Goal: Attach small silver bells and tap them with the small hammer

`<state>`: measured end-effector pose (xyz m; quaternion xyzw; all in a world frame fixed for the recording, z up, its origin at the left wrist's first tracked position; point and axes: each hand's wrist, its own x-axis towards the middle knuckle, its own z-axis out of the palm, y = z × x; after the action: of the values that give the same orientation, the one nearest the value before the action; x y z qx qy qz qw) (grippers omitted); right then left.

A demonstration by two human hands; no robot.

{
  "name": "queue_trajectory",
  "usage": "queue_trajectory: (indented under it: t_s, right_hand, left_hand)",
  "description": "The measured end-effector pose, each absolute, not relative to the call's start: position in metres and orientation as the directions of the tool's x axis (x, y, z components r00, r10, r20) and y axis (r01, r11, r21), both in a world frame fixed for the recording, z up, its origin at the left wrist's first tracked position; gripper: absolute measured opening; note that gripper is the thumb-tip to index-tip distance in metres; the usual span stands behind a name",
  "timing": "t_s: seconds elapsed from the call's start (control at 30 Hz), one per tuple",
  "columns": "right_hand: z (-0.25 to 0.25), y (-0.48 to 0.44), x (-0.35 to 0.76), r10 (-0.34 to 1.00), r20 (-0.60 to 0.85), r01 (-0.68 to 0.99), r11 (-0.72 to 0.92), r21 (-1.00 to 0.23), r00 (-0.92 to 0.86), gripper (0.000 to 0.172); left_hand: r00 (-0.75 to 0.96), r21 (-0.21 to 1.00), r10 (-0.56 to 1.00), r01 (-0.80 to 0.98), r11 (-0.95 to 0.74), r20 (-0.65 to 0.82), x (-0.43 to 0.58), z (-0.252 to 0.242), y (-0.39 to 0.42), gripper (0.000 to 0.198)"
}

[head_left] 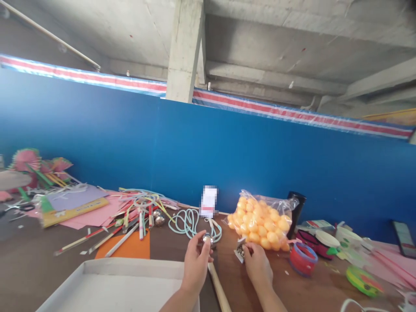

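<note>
My left hand [196, 262] is closed around a shiny silver ball [207, 239], its thumb and fingers gripping it from both sides. To the right, my right hand [258, 264] pinches a small whitish packet [239, 252] with tiny dark, metallic-looking bits in it; what they are is too small to tell. Below the left hand a pale wooden stick [219, 288] slants across the table. A coiled light-blue cord [185, 223] lies just behind the left hand. Beyond the right hand sits a clear bag of orange balls [260, 221].
A white tray [130, 264] stands at the front left. Silver balls [159, 219] lie by a pile of coloured sticks [141, 208]. At right are a red-and-blue tape roll [303, 259], a green round case [364, 281] and a phone [404, 237]. A blue partition [182, 151] closes the back.
</note>
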<state>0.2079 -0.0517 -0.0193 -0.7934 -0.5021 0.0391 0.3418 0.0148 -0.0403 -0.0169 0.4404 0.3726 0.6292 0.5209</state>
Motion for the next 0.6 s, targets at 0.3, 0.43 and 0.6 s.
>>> queue_trajectory:
  t_s: [0.3,0.43,0.6]
  right_hand:
    - [-0.01,-0.052,0.208,0.765,0.43,0.784,-0.153,-0.601,0.479,0.03]
    - [-0.016,-0.048,0.212,0.809,0.383,0.738,-0.09,-0.668,0.445,0.027]
    - [-0.023,-0.043,0.217,0.821,0.398,0.706,-0.01,-0.708,0.411,0.026]
  left_hand:
    - [-0.068,0.929,0.989,-0.34,-0.144,0.129,0.014,-0.014,-0.038,0.05]
    - [-0.049,0.93,0.991,-0.343,-0.132,0.123,0.016,-0.014,-0.038,0.049]
    - [-0.027,0.93,0.993,-0.35,-0.114,0.112,0.019,-0.015,-0.039,0.047]
